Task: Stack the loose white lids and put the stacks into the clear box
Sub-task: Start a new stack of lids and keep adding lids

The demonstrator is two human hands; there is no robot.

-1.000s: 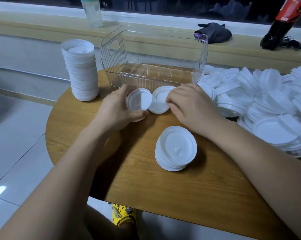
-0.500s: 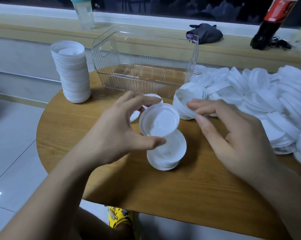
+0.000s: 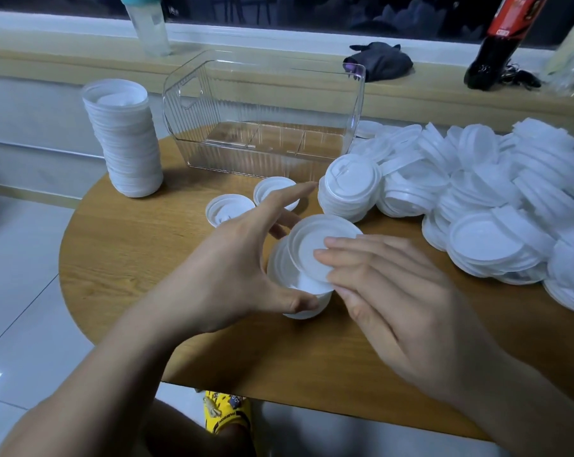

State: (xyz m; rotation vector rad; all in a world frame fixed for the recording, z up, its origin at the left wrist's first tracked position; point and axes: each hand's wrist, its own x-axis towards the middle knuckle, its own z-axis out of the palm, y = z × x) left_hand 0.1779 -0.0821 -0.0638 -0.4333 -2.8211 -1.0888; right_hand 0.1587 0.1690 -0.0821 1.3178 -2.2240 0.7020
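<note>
A short stack of white lids [image 3: 307,310] stands mid-table. One lid [image 3: 312,249] lies tilted on top of it. My right hand [image 3: 397,301] presses straight fingertips on that lid. My left hand [image 3: 236,272] is spread around the stack's left side, thumb touching its front, index finger straight. The clear box [image 3: 186,127] stands empty behind. A tall finished stack [image 3: 124,136] is left of the box. Another short stack [image 3: 350,189] leans at the edge of the big loose pile of lids [image 3: 493,199] on the right.
Two single lids [image 3: 228,209] [image 3: 272,189] lie just beyond my left hand. The round wooden table [image 3: 130,258] ends close to the tall stack. On the ledge behind are a clear bottle [image 3: 148,28], a dark cloth [image 3: 381,61] and a cola bottle [image 3: 500,41].
My left hand carried a lid from near the box to the short stack and opened. My right hand came over from the pile and now presses on that lid.
</note>
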